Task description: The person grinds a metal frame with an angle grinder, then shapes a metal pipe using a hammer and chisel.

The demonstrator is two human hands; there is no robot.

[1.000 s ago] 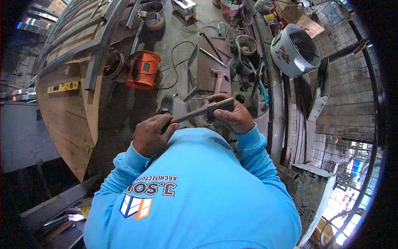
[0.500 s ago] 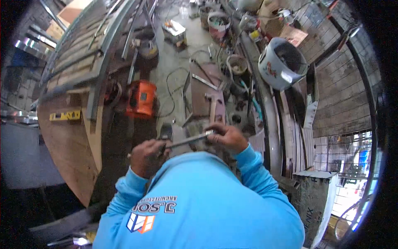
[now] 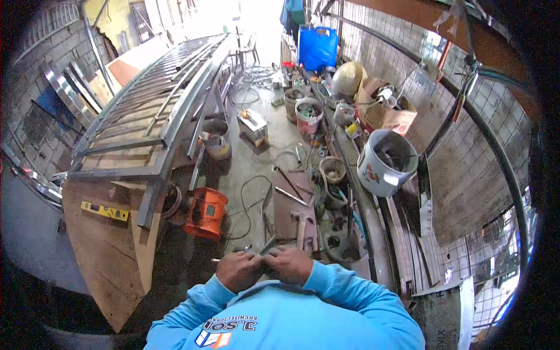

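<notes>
Left hand (image 3: 239,272) closed around a thin rod (image 3: 216,261), pale tip poking out toward 10 o'clock. Right hand (image 3: 290,266) curled in tight against it; can't tell what, if anything, it grips. Both sit low against the shirt (image 3: 286,309), so the rest of the rod is hidden. Main risk: with the knuckles packed together, a slip could pinch fingers or jab the rod into the left palm or shirt. Low table (image 3: 284,224) just past the hands at 12 to 1, carrying a hammer (image 3: 301,233) with its handle toward the right hand, and a metal bar (image 3: 290,196); a forearm swing could catch the handle and knock it off. Loose cable (image 3: 241,198) loops over the floor at 11, trip hazard if a foot catches it. Orange drum-shaped machine (image 3: 205,213) at 10, near the cable end; a tug might shift it if they're connected, can't confirm. Containers: white flowered pot (image 3: 373,178) at 2, dark inside with something thin across it, contents unclear. Small round bucket (image 3: 335,179) at 1, jumbled pale stuff. Red-and-white bucket (image 3: 309,125) farther out around 12, mixed scraps, too small to sort. Grey bucket (image 3: 219,153) at 11, items near its rim, inside unreadable. Cardboard box (image 3: 392,119) beyond the pot at 1, pale round piece at its opening.
</notes>
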